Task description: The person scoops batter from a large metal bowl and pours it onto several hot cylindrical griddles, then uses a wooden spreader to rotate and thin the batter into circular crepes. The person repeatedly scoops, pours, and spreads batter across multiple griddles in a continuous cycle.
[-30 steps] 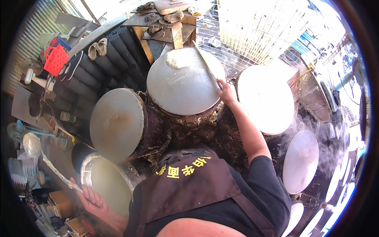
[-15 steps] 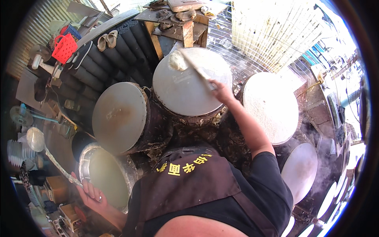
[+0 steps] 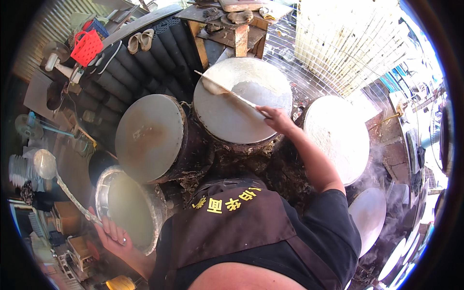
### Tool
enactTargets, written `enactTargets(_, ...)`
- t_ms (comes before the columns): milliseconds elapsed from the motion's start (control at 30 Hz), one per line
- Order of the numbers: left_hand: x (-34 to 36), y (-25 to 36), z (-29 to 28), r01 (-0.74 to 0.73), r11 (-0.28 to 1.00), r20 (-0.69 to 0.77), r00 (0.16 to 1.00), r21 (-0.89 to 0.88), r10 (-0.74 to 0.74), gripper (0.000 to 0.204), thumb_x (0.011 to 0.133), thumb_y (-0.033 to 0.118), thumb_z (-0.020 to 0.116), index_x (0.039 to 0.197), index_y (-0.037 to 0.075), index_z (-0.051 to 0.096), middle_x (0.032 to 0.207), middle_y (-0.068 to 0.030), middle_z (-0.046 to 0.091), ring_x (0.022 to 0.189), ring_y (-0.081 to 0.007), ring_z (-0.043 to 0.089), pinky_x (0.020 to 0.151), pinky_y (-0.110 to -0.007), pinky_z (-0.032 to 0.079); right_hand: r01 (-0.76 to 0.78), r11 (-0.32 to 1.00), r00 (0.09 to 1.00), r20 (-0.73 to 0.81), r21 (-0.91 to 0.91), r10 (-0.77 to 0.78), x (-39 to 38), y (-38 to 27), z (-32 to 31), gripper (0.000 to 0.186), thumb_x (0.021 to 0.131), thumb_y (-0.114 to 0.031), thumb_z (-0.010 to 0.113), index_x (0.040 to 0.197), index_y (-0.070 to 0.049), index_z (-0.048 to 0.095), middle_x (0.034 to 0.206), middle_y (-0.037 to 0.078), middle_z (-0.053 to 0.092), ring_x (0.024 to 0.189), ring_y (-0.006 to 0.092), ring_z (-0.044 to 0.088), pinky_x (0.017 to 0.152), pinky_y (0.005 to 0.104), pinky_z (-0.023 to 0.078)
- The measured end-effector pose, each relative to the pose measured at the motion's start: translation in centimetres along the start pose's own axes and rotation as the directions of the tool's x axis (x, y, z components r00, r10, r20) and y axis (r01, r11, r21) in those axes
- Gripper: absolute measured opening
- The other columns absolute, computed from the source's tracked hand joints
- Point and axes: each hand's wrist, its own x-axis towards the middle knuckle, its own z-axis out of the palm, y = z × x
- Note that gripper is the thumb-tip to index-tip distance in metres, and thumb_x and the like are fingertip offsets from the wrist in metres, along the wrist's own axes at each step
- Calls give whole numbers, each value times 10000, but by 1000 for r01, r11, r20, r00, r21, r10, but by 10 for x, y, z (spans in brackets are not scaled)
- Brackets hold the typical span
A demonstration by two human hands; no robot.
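Note:
My right hand (image 3: 275, 120) grips one end of a long flat wooden spreader (image 3: 231, 95), which lies across the round central griddle (image 3: 227, 121). Pale wet batter (image 3: 258, 75) coats the far side of that griddle, and a thicker lump (image 3: 212, 87) gathers along the spreader near its far end. At the lower left, my left hand (image 3: 115, 238) is closed round the handle of a long ladle (image 3: 45, 163). Its pale-smeared bowl points up and away to the left. Next to this hand stands a batter-crusted pot (image 3: 103, 191) of pale, thin liquid.
A bare, brown-stained griddle (image 3: 150, 140) sits on the left. A white sheet of batter covers the griddle (image 3: 336, 140) on the right, with another griddle (image 3: 368, 220) below it amid steam. Black cylinders (image 3: 113, 79), a red basket (image 3: 87, 48) and a wooden stand (image 3: 240, 41) lie beyond.
The batter has gone from a round lump to a wide band along the griddle's far side. The spreader has swung to a flatter slant with its tip further left. My left hand still holds the ladle.

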Motion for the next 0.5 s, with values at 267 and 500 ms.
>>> enactTargets(267,3,-5,2,38,999,87,996,-2,-37,522,1056,158,334,1523,77,116,772,-20,334,491,-67,270,357,-198,306,-99,993,991,-99,-58,93,28,28,-8,401,770,59,586,1129,-94,678,1022,153,639,950,285,638,831,378,535)
enactTargets(500,-5,-6,11,-1,1000,31,1000,27,0,529,1060,209,325,1528,101,102,757,-22,371,464,-67,320,328,-195,309,-157,982,976,-167,-109,137,26,20,-37,413,779,67,573,1115,-139,697,1047,130,631,981,288,633,848,385,528)
